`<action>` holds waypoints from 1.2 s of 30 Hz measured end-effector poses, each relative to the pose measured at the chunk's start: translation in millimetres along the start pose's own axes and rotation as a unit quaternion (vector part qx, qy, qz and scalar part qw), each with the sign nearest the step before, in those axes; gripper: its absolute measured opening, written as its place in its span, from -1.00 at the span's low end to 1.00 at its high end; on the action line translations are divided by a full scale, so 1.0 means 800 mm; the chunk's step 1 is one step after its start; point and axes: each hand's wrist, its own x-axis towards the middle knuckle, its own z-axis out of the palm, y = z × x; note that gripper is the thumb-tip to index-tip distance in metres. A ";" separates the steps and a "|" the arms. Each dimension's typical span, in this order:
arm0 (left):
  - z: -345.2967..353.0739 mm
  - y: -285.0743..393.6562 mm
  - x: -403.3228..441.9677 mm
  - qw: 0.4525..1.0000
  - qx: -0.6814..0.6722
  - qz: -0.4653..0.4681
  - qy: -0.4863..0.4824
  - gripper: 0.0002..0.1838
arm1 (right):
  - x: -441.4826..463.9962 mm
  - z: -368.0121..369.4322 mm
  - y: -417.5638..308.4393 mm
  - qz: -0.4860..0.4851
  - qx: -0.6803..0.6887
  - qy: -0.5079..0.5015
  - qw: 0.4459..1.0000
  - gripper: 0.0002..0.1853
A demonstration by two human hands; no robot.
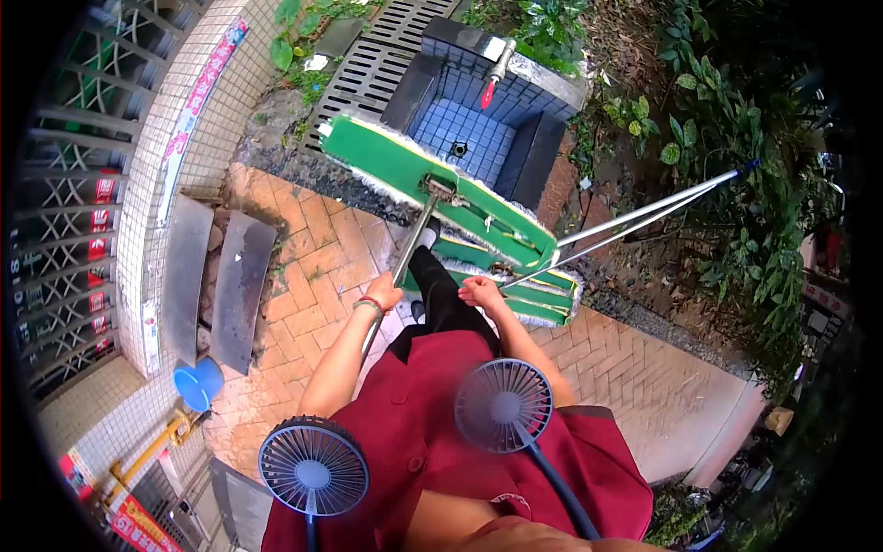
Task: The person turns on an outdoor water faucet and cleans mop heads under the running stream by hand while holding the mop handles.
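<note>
Blue bucket [198, 385] near grey slabs [243, 293]

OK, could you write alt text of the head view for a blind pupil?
A person's left hand holds the pole of a long green mop near a blue-tiled basin; the right hand is near a second green mop.

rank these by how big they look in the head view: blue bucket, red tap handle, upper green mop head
Largest to smallest, as they look:
1. Upper green mop head
2. Blue bucket
3. Red tap handle
</note>
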 end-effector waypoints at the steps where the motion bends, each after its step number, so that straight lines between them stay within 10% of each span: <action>1: 0.000 0.008 0.026 1.000 -0.009 -0.017 -0.005 -0.79 | 0.018 0.000 -0.011 0.010 0.020 0.006 1.000 -0.81; 8: -0.069 0.043 0.009 0.993 0.078 0.037 -0.082 -0.70 | 0.167 -0.041 -0.210 -0.058 0.132 0.040 0.989 -0.78; 13: -0.077 -0.082 -0.079 0.953 -0.265 -0.077 -0.125 -0.72 | 0.291 -0.059 -0.356 -0.129 0.176 0.178 0.960 -0.64; 18: -0.079 -0.060 -0.114 0.995 0.059 -0.065 0.040 -0.69 | 0.367 -0.056 -0.439 -0.118 0.069 0.251 0.958 -0.19; 22: -0.080 -0.010 -0.106 0.990 0.051 -0.130 0.020 -0.68 | 0.390 -0.057 -0.459 -0.076 0.050 0.246 0.965 -0.19; 29: -0.103 -0.001 -0.100 0.992 0.092 -0.082 0.000 -0.66 | 0.354 -0.095 -0.482 -0.015 -0.354 0.211 0.911 -0.54; 36: -0.150 0.028 -0.094 0.994 0.087 -0.061 0.015 -0.65 | 0.352 -0.151 -0.523 -0.155 -0.657 0.276 0.684 -0.62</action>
